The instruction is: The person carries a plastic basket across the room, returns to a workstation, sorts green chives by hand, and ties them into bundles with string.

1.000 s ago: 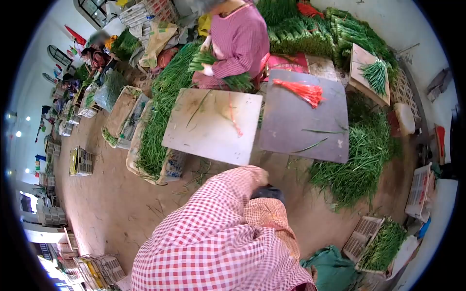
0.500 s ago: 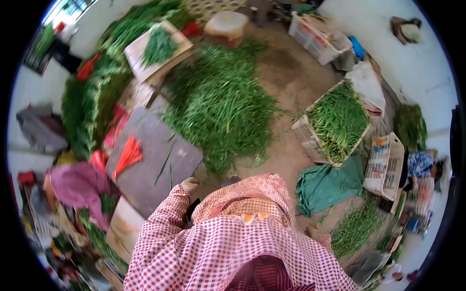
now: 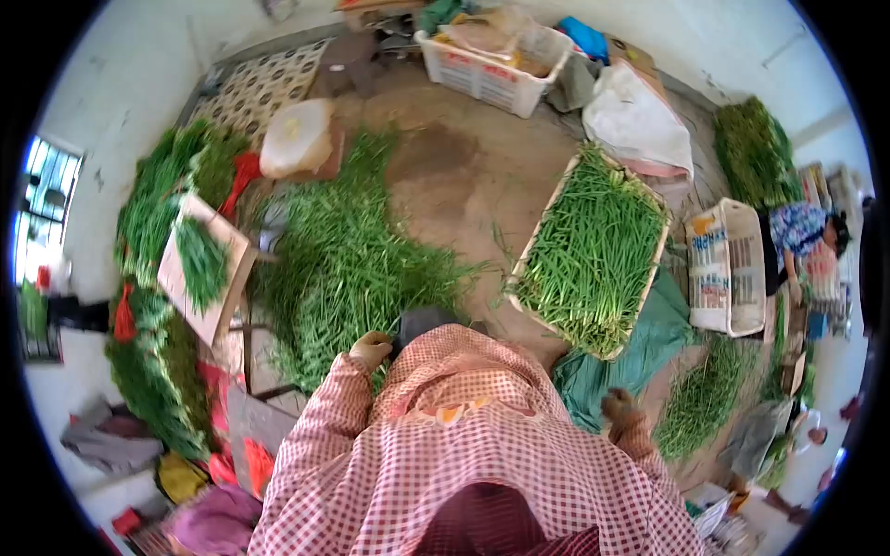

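My left hand (image 3: 371,350), in a pale glove, hangs beside my knee over the edge of the loose green stalks (image 3: 362,250). Its fingers are curled in and nothing shows in them. My right hand (image 3: 619,408), darker gloved, is low at my right side, nearest to the green sheet (image 3: 654,320). How far its fingers are closed is too small to make out. Ahead of it, a crate (image 3: 530,320) stands on the floor, filled with long green stalks with pale ends (image 3: 593,250).
At the left, a low table (image 3: 176,269) carries a green bunch (image 3: 201,264). Beyond stands a covered stool (image 3: 297,139). A white crate (image 3: 482,88) and sack (image 3: 640,120) line the far wall. A person (image 3: 799,232) is beside a white basket (image 3: 728,269); another person (image 3: 215,519) is lower left.
My view has turned right and moved forward, toward the filled crate. The dark tabletop has slid to the lower left. My right hand has come into clearer view.
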The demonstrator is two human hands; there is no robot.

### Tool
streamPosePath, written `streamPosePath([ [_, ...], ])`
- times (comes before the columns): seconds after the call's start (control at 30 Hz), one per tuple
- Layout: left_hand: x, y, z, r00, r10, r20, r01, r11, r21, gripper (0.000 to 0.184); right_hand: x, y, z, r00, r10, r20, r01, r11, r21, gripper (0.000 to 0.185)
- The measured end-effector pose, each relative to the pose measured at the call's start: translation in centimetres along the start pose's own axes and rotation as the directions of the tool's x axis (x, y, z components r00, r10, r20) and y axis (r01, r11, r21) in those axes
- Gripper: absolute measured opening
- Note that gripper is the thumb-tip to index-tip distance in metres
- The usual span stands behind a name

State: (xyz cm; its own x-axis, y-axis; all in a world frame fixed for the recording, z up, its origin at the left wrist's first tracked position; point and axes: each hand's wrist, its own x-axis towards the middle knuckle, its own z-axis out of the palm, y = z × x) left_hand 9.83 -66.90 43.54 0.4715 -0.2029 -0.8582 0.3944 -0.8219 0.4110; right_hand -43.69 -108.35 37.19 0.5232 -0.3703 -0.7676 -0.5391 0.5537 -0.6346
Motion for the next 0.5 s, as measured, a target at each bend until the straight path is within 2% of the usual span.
streamPosePath([
  [0.03, 1.4, 0.8, -0.2, 0.999, 0.014, -0.038, -0.018, 0.992, -0.125, 0.04, 2.1, -4.5, 2.9, 0.983, 0.104, -0.15, -0.143, 0.949, -0.28, 0.044],
  [0.1, 2.8, 3.3, -1.7, 0.998, 0.02, -0.053, -0.039, 0.925, -0.378, 0.038, 5.9, -10.7, 6.3, 0.979, 0.094, -0.181, -0.148, 0.938, -0.313, 0.044],
  [0.13, 4.8, 3.2, -2.8, 0.995, 0.036, -0.088, -0.065, 0.934, -0.351, 0.035, 7.5, -13.3, 8.5, 0.978, 0.092, -0.186, -0.141, 0.952, -0.272, 0.045],
  [0.23, 8.2, 7.3, -7.9, 0.99, -0.098, -0.099, 0.1, 0.995, 0.013, 0.029, 10.0, -21.1, 16.9, 0.913, 0.181, -0.365, -0.259, 0.949, -0.178, 0.045],
  [0.27, 13.4, 2.9, -10.6, 0.999, -0.005, -0.041, 0.015, 0.974, 0.227, 0.03, 11.3, -20.8, 17.6, 0.897, 0.208, -0.389, -0.273, 0.954, -0.121, 0.045],
  [0.3, 16.4, 2.3, -12.5, 0.994, 0.054, 0.1, -0.1, 0.826, 0.555, 0.031, 12.8, -20.2, 18.4, 0.898, 0.271, -0.347, -0.291, 0.957, -0.007, 0.046],
  [0.33, 19.2, 2.0, -14.3, 0.965, 0.111, 0.239, -0.259, 0.568, 0.782, 0.032, 14.0, -19.9, 19.3, 0.899, 0.328, -0.291, -0.311, 0.945, 0.105, 0.047],
  [0.37, 20.5, 4.9, -15.9, 0.9, 0.044, 0.434, -0.436, 0.066, 0.898, 0.033, 14.9, -19.0, 21.0, 0.883, 0.353, -0.311, -0.308, 0.933, 0.186, 0.047],
  [0.4, 23.9, 3.1, -17.9, 0.93, 0.115, 0.348, -0.366, 0.247, 0.897, 0.033, 16.2, -18.3, 22.8, 0.803, 0.466, -0.371, -0.396, 0.883, 0.253, 0.048],
  [0.43, 25.5, 6.3, -20.6, 0.956, 0.093, 0.277, -0.289, 0.44, 0.85, 0.033, 16.8, -20.1, 25.9, 0.702, 0.586, -0.404, -0.488, 0.809, 0.326, 0.049],
  [0.47, 27.2, 9.3, -23.3, 0.976, 0.07, 0.205, -0.204, 0.615, 0.762, 0.032, 16.2, -21.9, 28.6, 0.656, 0.647, -0.389, -0.544, 0.762, 0.351, 0.047],
  [0.5, 29.4, 14.4, -24.9, 0.984, 0.02, 0.176, -0.144, 0.672, 0.727, 0.031, 18.3, -14.7, 30.2, 0.707, 0.633, -0.315, -0.503, 0.764, 0.404, 0.046],
])
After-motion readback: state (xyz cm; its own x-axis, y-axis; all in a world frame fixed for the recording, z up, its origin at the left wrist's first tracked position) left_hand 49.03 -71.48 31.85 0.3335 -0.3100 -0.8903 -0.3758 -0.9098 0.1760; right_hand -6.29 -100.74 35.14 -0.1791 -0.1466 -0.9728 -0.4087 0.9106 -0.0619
